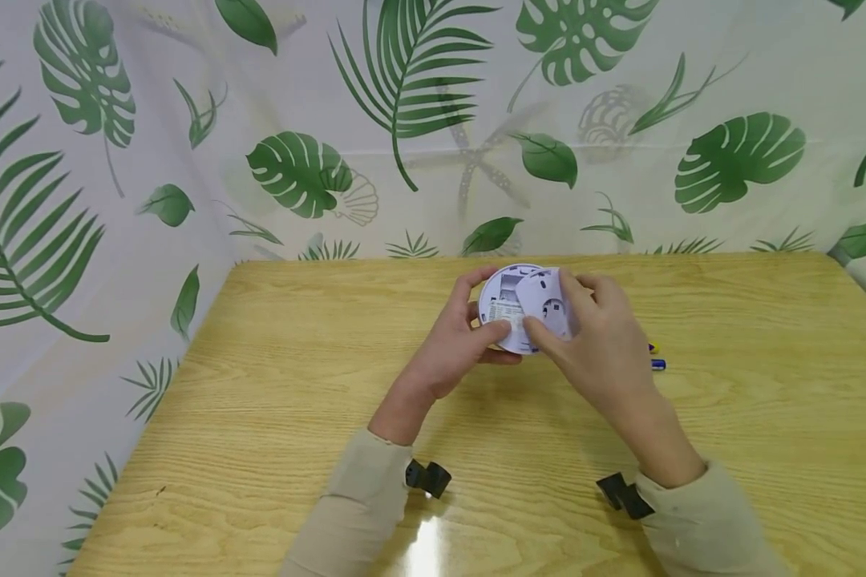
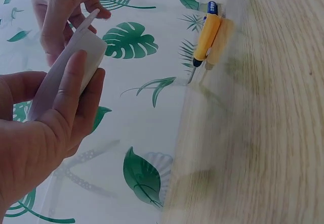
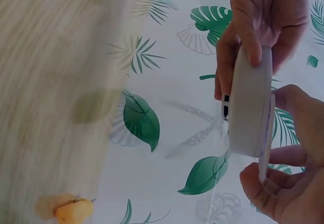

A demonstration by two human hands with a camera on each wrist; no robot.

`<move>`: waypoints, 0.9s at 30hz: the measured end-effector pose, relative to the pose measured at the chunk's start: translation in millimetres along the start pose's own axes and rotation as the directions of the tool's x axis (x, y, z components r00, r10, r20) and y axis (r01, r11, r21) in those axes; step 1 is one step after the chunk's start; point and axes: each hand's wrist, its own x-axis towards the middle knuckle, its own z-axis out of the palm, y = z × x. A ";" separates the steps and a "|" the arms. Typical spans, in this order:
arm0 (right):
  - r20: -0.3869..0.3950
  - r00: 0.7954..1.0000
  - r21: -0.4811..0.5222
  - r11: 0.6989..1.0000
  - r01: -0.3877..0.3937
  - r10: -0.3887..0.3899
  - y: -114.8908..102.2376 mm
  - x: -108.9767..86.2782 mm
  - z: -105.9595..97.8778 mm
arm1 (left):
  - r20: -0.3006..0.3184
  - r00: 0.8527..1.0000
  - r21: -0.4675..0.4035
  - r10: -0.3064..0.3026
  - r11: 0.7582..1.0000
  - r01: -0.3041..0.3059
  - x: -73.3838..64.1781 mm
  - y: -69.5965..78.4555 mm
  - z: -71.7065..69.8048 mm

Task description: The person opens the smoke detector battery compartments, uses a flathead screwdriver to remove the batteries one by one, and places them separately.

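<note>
In the head view my left hand point(image 1: 458, 336) grips a round white smoke detector point(image 1: 503, 312) by its rim, thumb on its printed label. The detector's back, with a rectangular recess, faces me. My right hand point(image 1: 606, 344) pinches a thin white mounting plate point(image 1: 548, 300) with holes in it, which overlaps the detector's right part. Seen edge-on in the right wrist view, the plate point(image 3: 266, 148) lies against or very near the detector body point(image 3: 250, 102); I cannot tell whether they are joined. Both are held above the table.
A yellow pen-like tool point(image 2: 206, 39) with a dark tip lies on the wooden table point(image 1: 296, 385), beside a blue cylinder point(image 1: 658, 365) that looks like a battery. My right hand partly covers them in the head view. A leaf-patterned cloth point(image 1: 404, 200) hangs behind the table.
</note>
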 end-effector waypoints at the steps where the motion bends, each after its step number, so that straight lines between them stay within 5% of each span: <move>1: -0.027 1.000 -0.007 1.000 0.014 -0.014 0.5 -0.1 1.3 | -0.001 1.000 -0.001 0.001 1.000 -0.001 0.2 0.1 0.2; 8: -0.178 0.982 -0.029 0.998 0.059 -0.064 -0.9 -0.5 7.7 | -0.009 1.000 -0.019 0.016 1.000 -0.016 0.6 0.1 5.5; 18: -0.152 0.977 -0.202 0.973 0.115 -0.147 -6.4 -4.8 17.9 | -0.006 1.000 -0.018 0.020 1.000 -0.020 0.4 -3.9 12.0; 27: -0.080 0.987 -0.249 0.961 0.118 -0.142 -12.8 -10.4 22.3 | -0.050 0.998 0.004 0.045 0.999 -0.045 -0.8 -5.4 11.7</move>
